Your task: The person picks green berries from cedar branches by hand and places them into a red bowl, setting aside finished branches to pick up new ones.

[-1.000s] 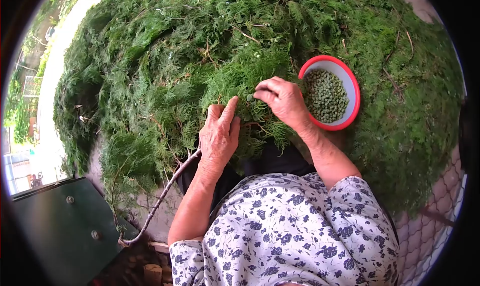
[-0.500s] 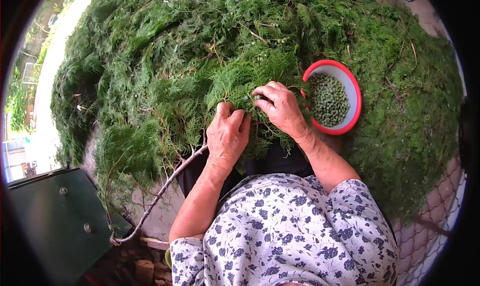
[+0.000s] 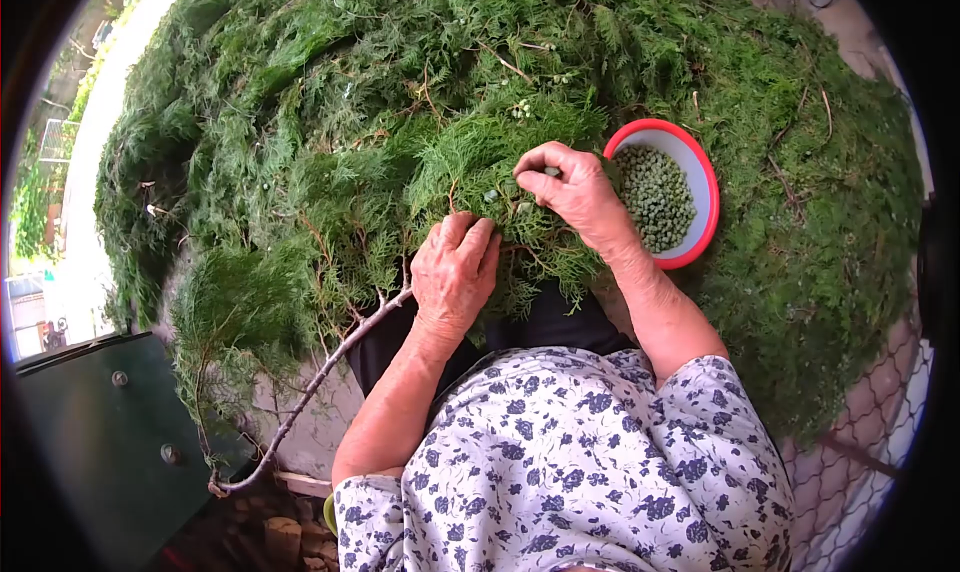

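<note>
My left hand [image 3: 455,272] is closed on a leafy green branch [image 3: 350,340], whose bare, thick stem curves down to the lower left. To its right, my right hand [image 3: 580,192] is pinched with a small green cone [image 3: 551,172] between thumb and fingers, just left of the bowl. The bowl [image 3: 708,197] is grey-white with a red rim and holds many small green cones [image 3: 657,200]. Another pale green cone [image 3: 491,195] shows on the foliage between my hands.
A large heap of cut green branches [image 3: 300,102] spreads around my lap. A dark green panel [image 3: 100,442] with round metal knobs is at the lower left. Wire mesh [image 3: 865,422] lies at the lower right, and wood pieces [image 3: 283,540] at the bottom.
My right hand has moved slightly right and down, away from my left hand, and the cone in its fingers shows more clearly. My left hand stays nearly in place.
</note>
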The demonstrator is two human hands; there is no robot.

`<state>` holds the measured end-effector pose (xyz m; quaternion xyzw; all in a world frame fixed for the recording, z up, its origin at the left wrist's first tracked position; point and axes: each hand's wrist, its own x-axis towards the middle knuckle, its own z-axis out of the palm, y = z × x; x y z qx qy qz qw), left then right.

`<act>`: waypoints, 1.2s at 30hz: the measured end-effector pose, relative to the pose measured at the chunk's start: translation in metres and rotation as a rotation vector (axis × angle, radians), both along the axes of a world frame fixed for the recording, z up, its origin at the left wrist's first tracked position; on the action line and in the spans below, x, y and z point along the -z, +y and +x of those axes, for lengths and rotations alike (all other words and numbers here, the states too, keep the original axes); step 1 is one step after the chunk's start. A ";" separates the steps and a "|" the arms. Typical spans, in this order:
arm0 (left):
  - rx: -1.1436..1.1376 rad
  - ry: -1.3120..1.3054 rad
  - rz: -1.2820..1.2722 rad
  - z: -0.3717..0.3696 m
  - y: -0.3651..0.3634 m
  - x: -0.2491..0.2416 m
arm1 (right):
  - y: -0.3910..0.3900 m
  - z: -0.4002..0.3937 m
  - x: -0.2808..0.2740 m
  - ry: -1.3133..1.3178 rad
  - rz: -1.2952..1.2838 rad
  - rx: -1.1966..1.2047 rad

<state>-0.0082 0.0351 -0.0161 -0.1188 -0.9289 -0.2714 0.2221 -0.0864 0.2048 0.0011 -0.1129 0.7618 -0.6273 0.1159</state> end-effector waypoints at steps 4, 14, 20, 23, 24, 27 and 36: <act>-0.002 -0.033 -0.005 0.001 0.001 -0.003 | -0.019 -0.004 -0.001 0.425 0.251 -0.113; 0.049 -0.032 -0.033 0.002 0.001 -0.004 | -0.017 -0.015 -0.009 0.447 0.677 -0.490; 0.052 -0.020 -0.043 0.002 0.001 -0.002 | -0.015 -0.016 0.003 0.434 0.417 -0.386; 0.060 -0.012 -0.046 0.002 0.000 -0.001 | -0.011 -0.017 0.008 0.437 0.405 -0.470; 0.064 -0.013 -0.044 0.002 0.000 -0.001 | -0.012 -0.018 0.008 0.437 0.406 -0.470; 0.067 -0.006 -0.044 0.001 0.001 -0.002 | -0.013 -0.025 0.005 0.398 0.426 -0.500; 0.069 -0.016 -0.030 0.001 0.000 -0.001 | -0.011 -0.026 0.006 0.489 0.323 -0.574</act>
